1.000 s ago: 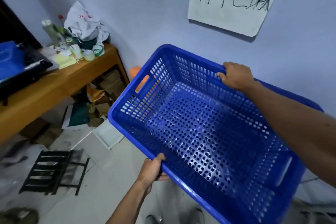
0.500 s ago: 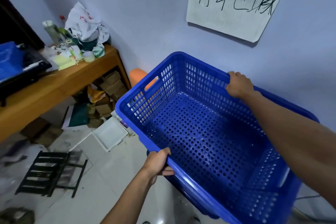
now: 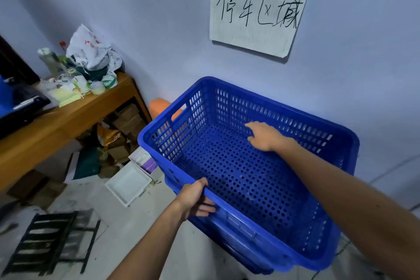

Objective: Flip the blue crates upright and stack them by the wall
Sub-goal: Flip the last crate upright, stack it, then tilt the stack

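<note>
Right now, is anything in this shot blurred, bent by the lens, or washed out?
Head view: the black rack and floor at lower left are smeared; the blue crate and paper sign read sharp; the wide lens stretches the right forearm toward the corner; light is soft and bluish, no hard glare.

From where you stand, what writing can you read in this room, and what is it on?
"停车区域": handwritten in black on the paper sheet stuck to the wall.
Red print on the white bag on the wooden table: too blurred to read.
Labels on the small tubs beside it: too small to read.
Blue crate: no writing visible.
</note>
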Demonstrator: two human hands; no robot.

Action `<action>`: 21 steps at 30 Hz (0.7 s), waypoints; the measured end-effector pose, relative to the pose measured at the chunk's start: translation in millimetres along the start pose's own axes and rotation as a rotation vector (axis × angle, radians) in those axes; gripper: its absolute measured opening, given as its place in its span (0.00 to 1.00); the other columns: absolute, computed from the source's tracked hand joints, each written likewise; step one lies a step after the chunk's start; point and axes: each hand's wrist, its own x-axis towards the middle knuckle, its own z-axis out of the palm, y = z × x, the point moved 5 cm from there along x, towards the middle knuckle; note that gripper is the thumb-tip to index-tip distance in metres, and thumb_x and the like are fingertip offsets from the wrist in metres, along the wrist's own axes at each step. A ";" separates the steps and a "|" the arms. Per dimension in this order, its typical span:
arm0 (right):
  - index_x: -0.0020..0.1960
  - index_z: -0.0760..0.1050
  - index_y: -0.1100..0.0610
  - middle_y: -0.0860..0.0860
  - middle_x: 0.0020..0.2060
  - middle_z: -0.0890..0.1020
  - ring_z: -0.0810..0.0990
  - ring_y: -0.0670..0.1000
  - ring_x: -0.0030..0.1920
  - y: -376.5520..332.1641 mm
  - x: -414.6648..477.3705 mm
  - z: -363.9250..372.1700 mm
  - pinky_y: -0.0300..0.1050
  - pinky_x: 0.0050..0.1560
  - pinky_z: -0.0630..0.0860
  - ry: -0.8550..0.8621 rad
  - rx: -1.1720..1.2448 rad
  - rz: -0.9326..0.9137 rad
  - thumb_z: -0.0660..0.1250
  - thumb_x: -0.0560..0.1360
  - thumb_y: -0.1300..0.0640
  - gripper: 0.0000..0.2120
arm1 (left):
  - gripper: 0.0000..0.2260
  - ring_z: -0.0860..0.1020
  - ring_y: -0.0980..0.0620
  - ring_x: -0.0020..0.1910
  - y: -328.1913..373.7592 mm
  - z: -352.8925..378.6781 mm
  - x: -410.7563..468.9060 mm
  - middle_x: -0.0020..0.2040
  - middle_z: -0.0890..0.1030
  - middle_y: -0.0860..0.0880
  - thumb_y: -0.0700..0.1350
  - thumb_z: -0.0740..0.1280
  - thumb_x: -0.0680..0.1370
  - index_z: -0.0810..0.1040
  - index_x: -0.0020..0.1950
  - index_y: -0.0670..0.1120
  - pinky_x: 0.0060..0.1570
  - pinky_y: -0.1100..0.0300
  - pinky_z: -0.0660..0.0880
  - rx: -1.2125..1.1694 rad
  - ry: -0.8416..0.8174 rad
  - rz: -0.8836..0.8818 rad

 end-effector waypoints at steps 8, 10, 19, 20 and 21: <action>0.75 0.66 0.51 0.52 0.75 0.66 0.69 0.57 0.72 -47.7 -44.3 36.9 0.57 0.68 0.69 -0.083 0.017 0.021 0.58 0.83 0.47 0.22 | 0.21 0.85 0.43 0.39 -2.7 -9.6 6.9 0.42 0.87 0.44 0.56 0.60 0.79 0.82 0.52 0.39 0.40 0.55 0.81 0.064 -0.157 0.036; 0.74 0.69 0.51 0.50 0.74 0.69 0.72 0.55 0.69 -60.5 -54.2 41.0 0.56 0.67 0.71 -0.068 -0.001 0.054 0.58 0.83 0.46 0.21 | 0.22 0.85 0.42 0.43 -3.7 -12.3 12.4 0.46 0.87 0.43 0.57 0.61 0.79 0.81 0.53 0.39 0.39 0.55 0.82 0.056 -0.248 0.019; 0.61 0.75 0.50 0.51 0.53 0.80 0.76 0.55 0.50 -149.1 -133.0 91.7 0.54 0.54 0.71 0.078 0.154 0.393 0.55 0.81 0.38 0.20 | 0.21 0.84 0.44 0.38 44.3 -96.5 5.6 0.39 0.86 0.42 0.53 0.64 0.82 0.84 0.39 0.39 0.46 0.49 0.83 0.651 -0.225 0.526; 0.57 0.75 0.51 0.51 0.48 0.78 0.75 0.54 0.45 -153.3 -142.6 99.2 0.54 0.53 0.71 0.078 0.154 0.437 0.55 0.81 0.38 0.20 | 0.20 0.82 0.44 0.35 56.9 -104.2 -0.1 0.37 0.85 0.42 0.52 0.64 0.82 0.81 0.36 0.40 0.45 0.49 0.81 0.809 -0.153 0.728; 0.56 0.73 0.53 0.52 0.45 0.77 0.73 0.53 0.41 -156.3 -153.8 106.2 0.55 0.51 0.72 0.080 0.135 0.483 0.55 0.82 0.39 0.19 | 0.17 0.79 0.46 0.34 67.8 -108.9 -8.6 0.36 0.83 0.43 0.52 0.65 0.81 0.77 0.37 0.42 0.44 0.50 0.78 0.976 -0.105 0.921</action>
